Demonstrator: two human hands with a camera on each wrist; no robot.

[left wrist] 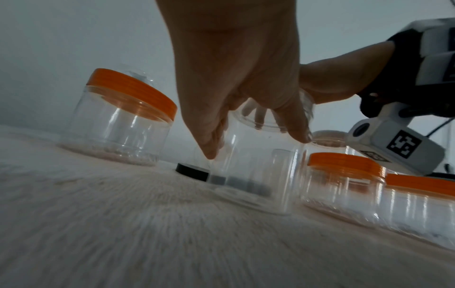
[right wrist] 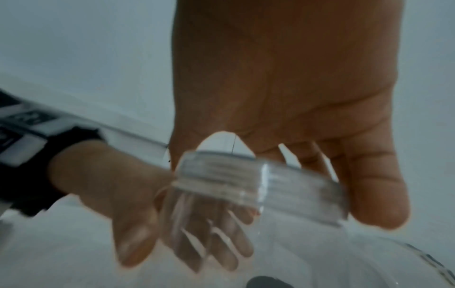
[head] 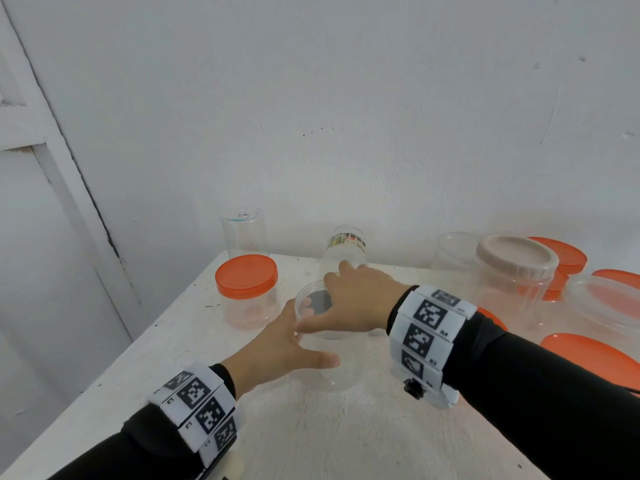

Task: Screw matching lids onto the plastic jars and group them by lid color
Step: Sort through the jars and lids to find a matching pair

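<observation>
My left hand (head: 277, 344) wraps the side of the open clear jar (head: 332, 358), fingers curled round it; jar upright mid-table (head: 311, 438), no lid; my right hand (head: 356, 299) grips its rim from above, fingertips over the mouth; black lid (left wrist: 193, 171) flat on the table just behind the jar; orange-lidded jar (head: 247, 289) near the table's back left corner; beige-lidded jar (head: 512, 282) toward the right edge.
</observation>
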